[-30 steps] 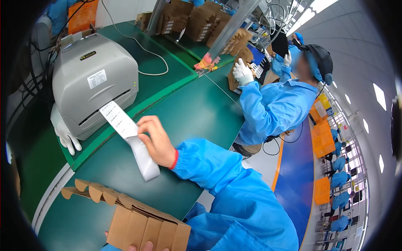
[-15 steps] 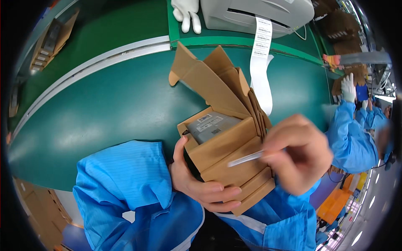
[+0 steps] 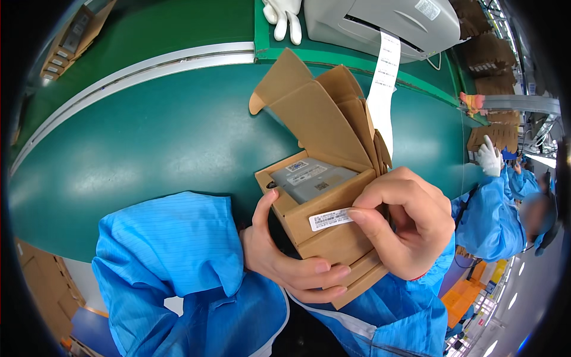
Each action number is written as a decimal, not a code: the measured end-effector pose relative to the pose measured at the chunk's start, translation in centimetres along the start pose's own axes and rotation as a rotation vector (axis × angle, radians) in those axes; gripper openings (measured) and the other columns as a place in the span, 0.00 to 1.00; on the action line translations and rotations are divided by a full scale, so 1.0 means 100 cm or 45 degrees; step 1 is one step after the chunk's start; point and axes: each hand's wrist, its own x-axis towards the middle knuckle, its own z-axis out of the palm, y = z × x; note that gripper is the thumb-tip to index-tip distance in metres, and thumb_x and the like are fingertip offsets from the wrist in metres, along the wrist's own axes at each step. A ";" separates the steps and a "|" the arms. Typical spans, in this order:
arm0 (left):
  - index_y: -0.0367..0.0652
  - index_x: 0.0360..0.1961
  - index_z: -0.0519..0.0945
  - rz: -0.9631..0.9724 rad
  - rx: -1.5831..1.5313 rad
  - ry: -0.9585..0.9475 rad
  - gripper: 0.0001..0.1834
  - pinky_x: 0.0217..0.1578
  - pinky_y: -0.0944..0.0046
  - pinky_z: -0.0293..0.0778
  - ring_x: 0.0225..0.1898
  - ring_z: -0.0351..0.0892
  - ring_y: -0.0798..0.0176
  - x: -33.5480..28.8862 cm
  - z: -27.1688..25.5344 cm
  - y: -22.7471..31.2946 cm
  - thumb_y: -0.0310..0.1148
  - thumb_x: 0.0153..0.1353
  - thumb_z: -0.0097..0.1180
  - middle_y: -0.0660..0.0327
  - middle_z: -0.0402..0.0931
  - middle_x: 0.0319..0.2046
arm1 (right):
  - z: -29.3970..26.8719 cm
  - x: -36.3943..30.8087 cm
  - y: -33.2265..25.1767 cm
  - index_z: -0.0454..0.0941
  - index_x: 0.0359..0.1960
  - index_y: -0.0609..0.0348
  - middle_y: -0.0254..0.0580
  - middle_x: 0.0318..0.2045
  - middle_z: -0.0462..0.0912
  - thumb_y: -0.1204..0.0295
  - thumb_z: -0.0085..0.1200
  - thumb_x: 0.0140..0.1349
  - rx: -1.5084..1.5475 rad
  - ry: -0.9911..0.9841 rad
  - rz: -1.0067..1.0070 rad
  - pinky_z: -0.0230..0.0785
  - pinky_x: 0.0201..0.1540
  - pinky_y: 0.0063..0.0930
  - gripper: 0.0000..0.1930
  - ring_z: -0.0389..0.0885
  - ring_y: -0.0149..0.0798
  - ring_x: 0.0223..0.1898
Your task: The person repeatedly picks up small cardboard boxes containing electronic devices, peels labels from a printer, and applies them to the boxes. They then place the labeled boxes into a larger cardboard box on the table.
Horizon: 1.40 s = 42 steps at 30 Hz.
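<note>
An opened brown cardboard box (image 3: pixel 285 221) is tilted in front of me, its lid flaps standing up on the far side. Inside it lies a grey metal device (image 3: pixel 315 180) with labels on its top. My left hand (image 3: pixel 285 262) wraps round the box's near left corner, thumb at the upper edge and fingers along the near side. Between thumb and forefinger, my right hand (image 3: pixel 404 220) pinches the right end of a small white barcode label (image 3: pixel 329 220). The label lies against the box's front wall; whether it is stuck there I cannot tell.
A grey label printer (image 3: pixel 392 24) stands at the back, a strip of printed labels (image 3: pixel 386 65) hanging from it onto the green table (image 3: pixel 148 143). White gloves (image 3: pixel 284 18) lie beside it. Another box (image 3: pixel 74 38) is far left. A co-worker in blue (image 3: pixel 491 214) is at right.
My right hand has moved left and slightly down, bringing the label from above the box to its front wall. The label's printed face now shows. The left hand keeps its hold.
</note>
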 end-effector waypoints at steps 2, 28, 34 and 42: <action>0.70 0.49 0.61 -0.003 0.002 -0.002 0.17 0.40 0.23 0.58 0.61 0.44 0.75 0.000 0.001 0.000 0.46 0.57 0.45 0.83 0.57 0.55 | 0.001 -0.001 0.000 0.74 0.23 0.63 0.41 0.19 0.75 0.83 0.61 0.38 -0.045 0.015 0.031 0.64 0.19 0.22 0.10 0.75 0.37 0.18; 0.74 0.47 0.62 -0.005 -0.025 -0.051 0.15 0.40 0.24 0.58 0.61 0.43 0.77 0.002 -0.002 0.001 0.47 0.58 0.43 0.86 0.58 0.53 | 0.003 -0.001 -0.001 0.73 0.24 0.60 0.39 0.18 0.73 0.81 0.60 0.42 -0.200 0.048 0.045 0.64 0.18 0.24 0.08 0.73 0.38 0.17; 0.75 0.47 0.62 -0.051 -0.021 -0.020 0.16 0.40 0.24 0.58 0.61 0.42 0.76 -0.001 0.003 0.004 0.46 0.57 0.46 0.86 0.59 0.52 | 0.010 0.000 0.001 0.70 0.28 0.61 0.37 0.17 0.72 0.77 0.65 0.41 -0.375 0.074 -0.034 0.57 0.16 0.19 0.14 0.65 0.26 0.13; 0.76 0.46 0.63 -0.002 -0.056 -0.095 0.16 0.42 0.22 0.55 0.62 0.42 0.73 -0.001 -0.001 -0.004 0.46 0.56 0.48 0.84 0.60 0.52 | -0.013 0.001 0.013 0.67 0.32 0.60 0.32 0.19 0.67 0.66 0.69 0.36 -0.478 0.213 0.068 0.51 0.17 0.17 0.25 0.59 0.23 0.16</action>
